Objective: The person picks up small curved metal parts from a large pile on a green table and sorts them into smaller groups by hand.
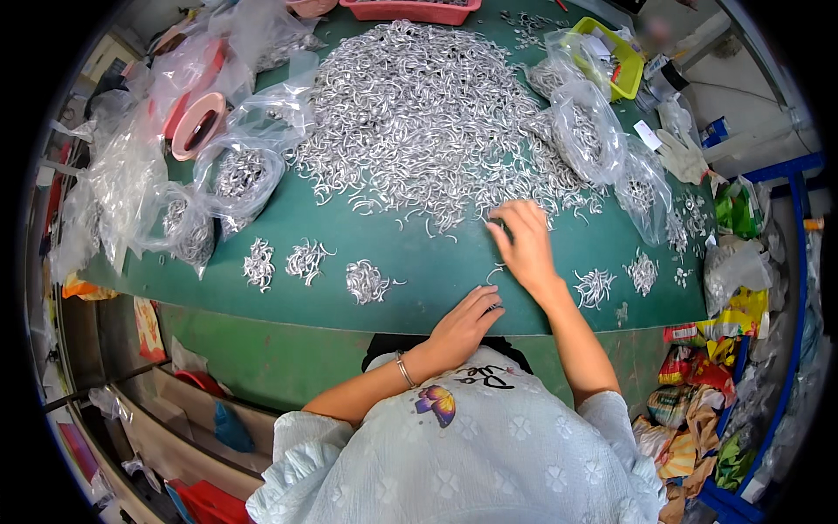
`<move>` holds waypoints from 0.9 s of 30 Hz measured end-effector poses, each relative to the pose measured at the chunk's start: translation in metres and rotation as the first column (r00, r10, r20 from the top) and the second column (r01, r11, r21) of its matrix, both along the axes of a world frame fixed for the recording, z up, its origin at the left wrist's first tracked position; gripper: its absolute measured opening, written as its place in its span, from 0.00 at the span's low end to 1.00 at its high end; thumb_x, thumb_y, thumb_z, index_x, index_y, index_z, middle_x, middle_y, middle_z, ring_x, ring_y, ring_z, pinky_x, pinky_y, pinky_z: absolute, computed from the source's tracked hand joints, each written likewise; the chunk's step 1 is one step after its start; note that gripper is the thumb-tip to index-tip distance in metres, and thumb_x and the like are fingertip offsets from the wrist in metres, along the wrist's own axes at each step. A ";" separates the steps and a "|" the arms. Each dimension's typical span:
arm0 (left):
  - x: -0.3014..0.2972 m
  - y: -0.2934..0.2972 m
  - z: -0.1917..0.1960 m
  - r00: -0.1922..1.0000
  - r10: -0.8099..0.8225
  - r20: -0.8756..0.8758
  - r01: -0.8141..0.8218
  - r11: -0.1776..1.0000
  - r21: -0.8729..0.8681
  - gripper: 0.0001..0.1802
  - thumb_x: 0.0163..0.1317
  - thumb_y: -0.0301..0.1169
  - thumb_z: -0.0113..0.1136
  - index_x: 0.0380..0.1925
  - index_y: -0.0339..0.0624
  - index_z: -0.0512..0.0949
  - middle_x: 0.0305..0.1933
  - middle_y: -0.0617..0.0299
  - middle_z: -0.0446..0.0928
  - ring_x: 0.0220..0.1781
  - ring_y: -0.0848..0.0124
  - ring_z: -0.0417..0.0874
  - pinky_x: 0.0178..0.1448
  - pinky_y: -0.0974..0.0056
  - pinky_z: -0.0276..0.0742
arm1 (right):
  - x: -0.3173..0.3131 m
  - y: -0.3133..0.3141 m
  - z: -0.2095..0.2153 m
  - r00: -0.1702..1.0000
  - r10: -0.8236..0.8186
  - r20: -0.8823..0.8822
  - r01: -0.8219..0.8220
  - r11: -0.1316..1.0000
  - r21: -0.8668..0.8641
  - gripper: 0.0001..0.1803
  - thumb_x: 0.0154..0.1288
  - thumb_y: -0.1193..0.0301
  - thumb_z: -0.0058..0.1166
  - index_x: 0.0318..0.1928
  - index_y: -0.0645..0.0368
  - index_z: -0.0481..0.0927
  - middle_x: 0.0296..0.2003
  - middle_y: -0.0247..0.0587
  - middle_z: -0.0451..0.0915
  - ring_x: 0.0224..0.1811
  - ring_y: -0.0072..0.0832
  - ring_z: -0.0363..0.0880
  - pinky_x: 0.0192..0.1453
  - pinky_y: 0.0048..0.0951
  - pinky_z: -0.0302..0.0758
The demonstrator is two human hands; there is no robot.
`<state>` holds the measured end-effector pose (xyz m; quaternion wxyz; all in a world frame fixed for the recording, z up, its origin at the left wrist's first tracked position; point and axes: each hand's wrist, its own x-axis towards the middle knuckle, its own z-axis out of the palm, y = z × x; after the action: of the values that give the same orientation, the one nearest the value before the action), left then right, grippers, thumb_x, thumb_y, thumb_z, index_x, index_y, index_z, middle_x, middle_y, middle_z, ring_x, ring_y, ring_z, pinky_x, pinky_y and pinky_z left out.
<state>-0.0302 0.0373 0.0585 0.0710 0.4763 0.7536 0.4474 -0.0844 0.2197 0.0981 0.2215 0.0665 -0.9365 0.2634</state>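
A wide heap of small curved silver metal pieces (419,113) covers the middle of the green table (305,210). At the heap's near edge is my right hand (526,244), its fingers bent and the thumb apart from them. My left hand (467,325) rests low at the table's front edge with its fingers curled together; a bit of something silvery shows at the fingertips, too little to name. One loose curved piece (495,272) lies between my hands. Small separate piles sit along the front: a left pile (259,265), a middle pile (365,282) and a right pile (594,287).
Clear plastic bags of metal pieces flank the heap, such as a left bag (240,179) and a right bag (587,135). A pink basin (198,127), a red tray (410,10) and a yellow-green basket (624,65) stand farther back. A white glove (683,157) lies at right.
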 end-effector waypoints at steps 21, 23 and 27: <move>-0.001 -0.008 0.005 0.995 0.089 0.054 -0.089 0.996 0.007 0.18 0.52 0.15 0.57 0.45 0.33 0.75 0.51 0.50 0.69 0.65 0.48 0.68 0.66 0.50 0.68 | 0.063 0.010 0.011 0.934 0.131 0.334 -0.090 0.987 -0.134 0.05 0.55 0.75 0.63 0.33 0.60 0.82 0.35 0.37 0.79 0.43 0.37 0.73 0.49 0.34 0.67; 0.000 -0.007 0.005 0.991 0.115 0.063 -0.116 0.993 0.021 0.18 0.54 0.16 0.57 0.47 0.34 0.74 0.52 0.50 0.69 0.65 0.48 0.67 0.67 0.49 0.67 | 0.068 0.008 0.004 0.928 0.185 0.323 -0.150 0.980 -0.132 0.06 0.54 0.75 0.64 0.33 0.61 0.81 0.35 0.37 0.79 0.43 0.37 0.74 0.49 0.34 0.68; -0.001 -0.007 0.008 0.983 0.170 0.064 -0.172 0.985 0.031 0.19 0.57 0.19 0.56 0.50 0.34 0.73 0.55 0.49 0.69 0.66 0.49 0.66 0.69 0.49 0.65 | 0.069 0.011 0.002 0.978 0.131 0.159 -0.079 0.952 -0.296 0.08 0.52 0.77 0.66 0.34 0.61 0.82 0.34 0.41 0.78 0.39 0.39 0.75 0.49 0.38 0.71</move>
<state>-0.0311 0.0307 0.0667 0.0466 0.3972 0.7809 0.4800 -0.0150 0.2310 0.1005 0.1303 0.0598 -0.8993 0.4131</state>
